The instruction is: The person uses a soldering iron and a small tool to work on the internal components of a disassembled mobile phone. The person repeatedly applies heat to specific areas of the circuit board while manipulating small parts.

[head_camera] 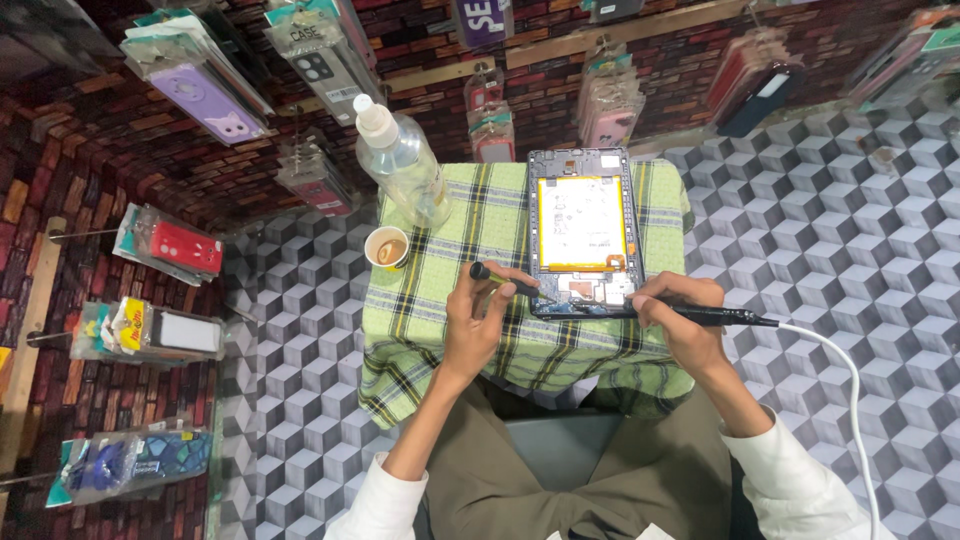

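An opened tablet [583, 230] lies back-up on a green plaid cloth [455, 290], its yellow battery exposed. My left hand [478, 318] grips a thin black tool [503, 282] whose tip points at the tablet's lower left corner. My right hand [678, 318] holds a black pen-shaped tool [725, 317] with a white cable [845, 372] trailing right; its tip rests along the tablet's bottom edge.
A clear plastic squeeze bottle [402, 160] and a small paper cup of brown drink [388, 248] stand on the cloth's left side. Packaged phone cases [205, 90] hang on the brick-patterned wall around. The floor [850, 220] has a grey cube pattern.
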